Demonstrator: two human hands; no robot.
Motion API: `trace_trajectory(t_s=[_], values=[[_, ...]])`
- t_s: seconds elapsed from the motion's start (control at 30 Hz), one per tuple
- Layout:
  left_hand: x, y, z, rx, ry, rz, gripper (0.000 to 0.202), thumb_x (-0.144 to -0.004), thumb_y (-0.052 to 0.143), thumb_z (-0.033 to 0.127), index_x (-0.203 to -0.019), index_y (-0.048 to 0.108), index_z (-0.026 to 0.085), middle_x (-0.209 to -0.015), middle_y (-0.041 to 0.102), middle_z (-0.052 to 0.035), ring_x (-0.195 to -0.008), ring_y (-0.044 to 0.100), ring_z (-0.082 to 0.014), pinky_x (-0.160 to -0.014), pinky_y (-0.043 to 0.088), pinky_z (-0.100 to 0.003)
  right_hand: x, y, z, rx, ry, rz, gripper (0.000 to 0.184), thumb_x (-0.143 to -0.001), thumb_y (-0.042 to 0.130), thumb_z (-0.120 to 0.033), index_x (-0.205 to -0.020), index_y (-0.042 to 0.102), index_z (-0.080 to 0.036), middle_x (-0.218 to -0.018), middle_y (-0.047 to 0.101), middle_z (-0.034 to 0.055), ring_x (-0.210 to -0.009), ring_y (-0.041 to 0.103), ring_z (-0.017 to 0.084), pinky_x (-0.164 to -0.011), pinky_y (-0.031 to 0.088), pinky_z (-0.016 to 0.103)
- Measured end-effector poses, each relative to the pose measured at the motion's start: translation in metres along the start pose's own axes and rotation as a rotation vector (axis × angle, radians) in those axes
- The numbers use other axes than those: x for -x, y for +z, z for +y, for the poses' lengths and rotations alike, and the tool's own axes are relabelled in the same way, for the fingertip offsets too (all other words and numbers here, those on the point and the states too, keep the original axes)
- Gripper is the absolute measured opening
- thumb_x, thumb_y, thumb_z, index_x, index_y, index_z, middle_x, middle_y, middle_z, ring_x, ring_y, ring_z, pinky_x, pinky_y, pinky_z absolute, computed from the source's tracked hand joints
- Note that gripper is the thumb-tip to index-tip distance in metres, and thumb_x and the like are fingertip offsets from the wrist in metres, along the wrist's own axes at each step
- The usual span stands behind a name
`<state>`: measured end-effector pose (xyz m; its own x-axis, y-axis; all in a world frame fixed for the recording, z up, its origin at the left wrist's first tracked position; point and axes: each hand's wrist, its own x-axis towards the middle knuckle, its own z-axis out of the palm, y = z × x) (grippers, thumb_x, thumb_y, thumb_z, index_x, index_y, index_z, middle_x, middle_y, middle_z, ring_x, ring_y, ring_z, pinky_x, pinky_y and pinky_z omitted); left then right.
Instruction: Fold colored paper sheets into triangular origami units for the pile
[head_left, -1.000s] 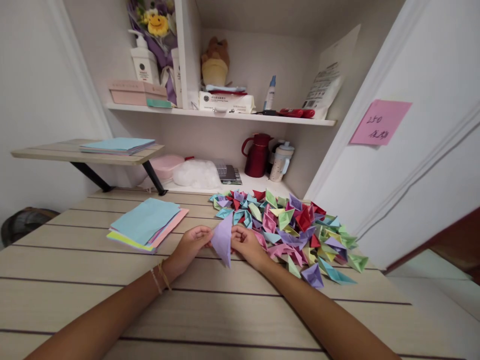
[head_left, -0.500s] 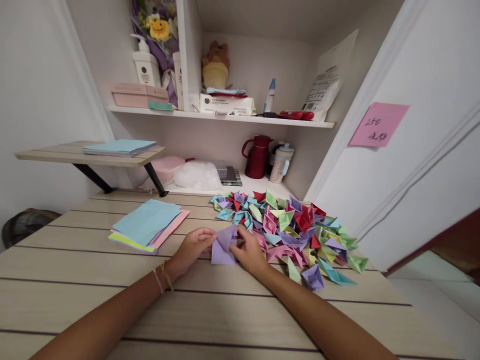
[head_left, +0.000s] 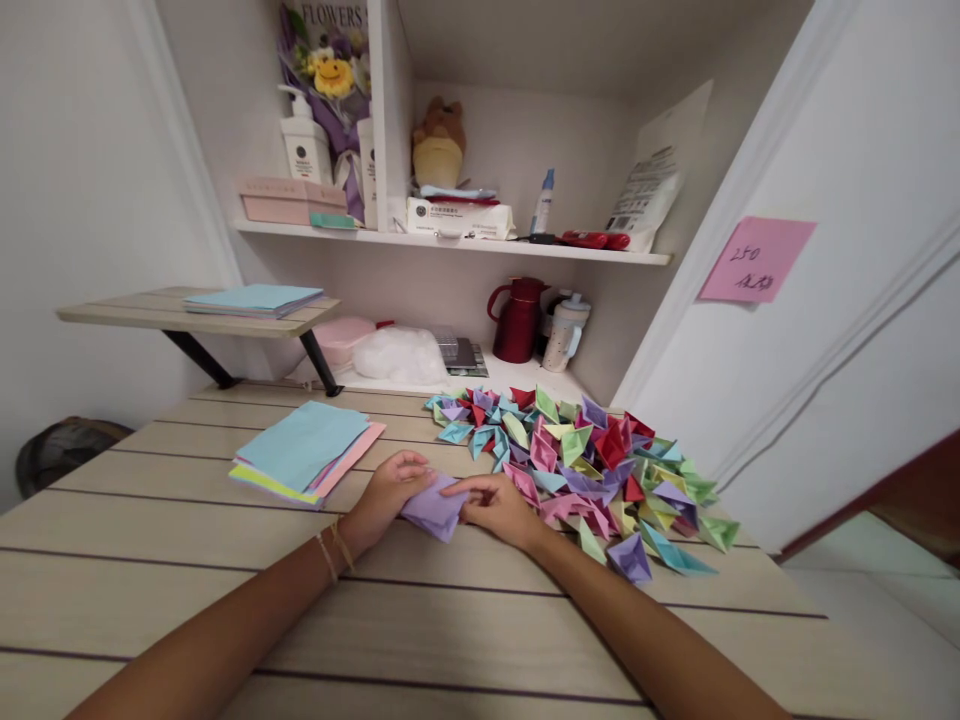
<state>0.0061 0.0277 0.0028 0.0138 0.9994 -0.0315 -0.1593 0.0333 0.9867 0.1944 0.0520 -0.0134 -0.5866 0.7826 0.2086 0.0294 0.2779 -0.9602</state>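
A partly folded sheet of purple paper (head_left: 435, 512) is held low over the table between both hands, its corner pointing toward me. My left hand (head_left: 390, 497) grips its left edge, thumb on top and the other fingers curled behind. On the right side, my right hand (head_left: 496, 505) pinches the paper, index finger lying across its upper face. Just beyond that hand lies a heap of folded paper boats (head_left: 577, 460) in pink, red, green, blue, yellow and purple. A stack of coloured paper sheets (head_left: 304, 448), light blue on top, rests to the left.
A small raised shelf (head_left: 150, 308) on black legs carries more paper (head_left: 255, 298) at the left. Behind the table stand a red jug (head_left: 517, 320), a cup (head_left: 566, 332) and a white plastic bag (head_left: 399, 355). A pink note (head_left: 757, 260) hangs on the right wall.
The purple paper has turned from upright to a slanted diamond and looks more compactly folded. My right hand has flattened, its index finger now reaching over the paper. The view has shifted slightly.
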Motion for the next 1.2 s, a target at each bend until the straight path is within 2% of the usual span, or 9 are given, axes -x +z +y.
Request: trace_trajectory(t_s=[0.17,0.27,0.37,0.5,0.67,0.83,0.97,1.07,1.2], values=[[0.003,0.005,0.006,0.067,0.013,-0.066,0.03,-0.064,0.069,0.03,-0.084,0.055,0.014,-0.074,0.065,-0.0028,-0.065,0.061,-0.0136,-0.061,0.046,-0.024,-0.005,-0.001,-0.002,-0.156,0.036,0.17,0.029,-0.064,0.067,-0.026,-0.092,0.068,-0.018,-0.05,0.053,-0.0045,-0.041,0.041,0.007,-0.041,0.031,0.018],[0.006,0.009,0.008,0.07,0.027,-0.116,0.048,-0.062,0.072,0.025,-0.104,0.049,0.015,-0.084,0.066,-0.006,-0.074,0.063,-0.0158,-0.07,0.047,-0.027,-0.008,-0.002,-0.003,-0.248,0.048,0.249,0.031,-0.063,0.07,-0.033,-0.09,0.068,-0.018,-0.061,0.06,-0.0005,-0.051,0.051,0.011,-0.05,0.04,0.023],[0.008,0.012,0.007,0.088,0.045,-0.158,0.07,-0.058,0.075,0.02,-0.116,0.037,0.02,-0.09,0.066,-0.0065,-0.076,0.064,-0.0169,-0.071,0.047,-0.03,-0.01,-0.003,-0.003,-0.258,0.044,0.296,0.024,-0.064,0.069,-0.038,-0.075,0.068,-0.017,-0.067,0.061,0.0014,-0.058,0.053,0.013,-0.055,0.042,0.025],[0.008,0.014,0.005,0.047,0.027,-0.233,0.051,-0.053,0.077,0.018,-0.098,0.052,0.017,-0.089,0.065,-0.0058,-0.075,0.062,-0.0159,-0.07,0.047,-0.027,-0.01,-0.003,0.0,-0.178,-0.016,0.339,0.025,-0.067,0.067,-0.039,-0.062,0.062,-0.015,-0.059,0.056,-0.0006,-0.055,0.05,0.011,-0.054,0.039,0.023],[0.009,0.017,0.007,-0.103,0.032,-0.127,0.026,-0.06,0.072,0.026,-0.081,0.064,0.013,-0.082,0.066,-0.0051,-0.077,0.06,-0.0169,-0.072,0.046,-0.027,-0.009,-0.002,0.002,-0.271,-0.009,0.347,0.032,-0.068,0.067,-0.037,-0.091,0.053,-0.021,-0.058,0.057,-0.0044,-0.049,0.049,0.01,-0.048,0.038,0.021],[0.007,0.019,0.007,-0.054,0.026,-0.059,0.027,-0.061,0.07,0.028,-0.084,0.066,0.013,-0.086,0.068,-0.007,-0.08,0.061,-0.0204,-0.074,0.048,-0.031,-0.008,0.0,0.004,-0.361,-0.054,0.33,0.028,-0.073,0.063,-0.036,-0.086,0.041,-0.023,-0.053,0.054,-0.0067,-0.044,0.048,0.009,-0.043,0.038,0.019],[0.005,0.014,0.002,0.057,0.013,-0.033,0.032,-0.061,0.07,0.027,-0.09,0.067,0.014,-0.093,0.069,-0.0084,-0.086,0.062,-0.0212,-0.081,0.047,-0.034,-0.009,0.001,0.006,-0.364,-0.074,0.357,0.026,-0.074,0.061,-0.036,-0.086,0.043,-0.022,-0.06,0.053,-0.0051,-0.049,0.051,0.01,-0.045,0.044,0.021],[0.003,0.01,-0.001,0.009,0.0,-0.023,0.034,-0.06,0.071,0.027,-0.091,0.068,0.014,-0.092,0.069,-0.0088,-0.085,0.062,-0.022,-0.08,0.046,-0.034,-0.008,0.0,0.005,-0.362,-0.107,0.364,0.024,-0.072,0.063,-0.03,-0.086,0.045,-0.022,-0.06,0.046,-0.007,-0.05,0.048,0.008,-0.046,0.043,0.018],[0.003,0.007,-0.002,-0.094,0.009,0.005,0.033,-0.057,0.073,0.027,-0.088,0.07,0.014,-0.086,0.07,-0.0071,-0.083,0.062,-0.0228,-0.074,0.047,-0.032,-0.008,-0.002,0.001,-0.356,-0.115,0.251,0.045,-0.064,0.069,-0.021,-0.101,0.045,-0.025,-0.073,0.053,-0.0048,-0.06,0.052,0.008,-0.051,0.041,0.017]])
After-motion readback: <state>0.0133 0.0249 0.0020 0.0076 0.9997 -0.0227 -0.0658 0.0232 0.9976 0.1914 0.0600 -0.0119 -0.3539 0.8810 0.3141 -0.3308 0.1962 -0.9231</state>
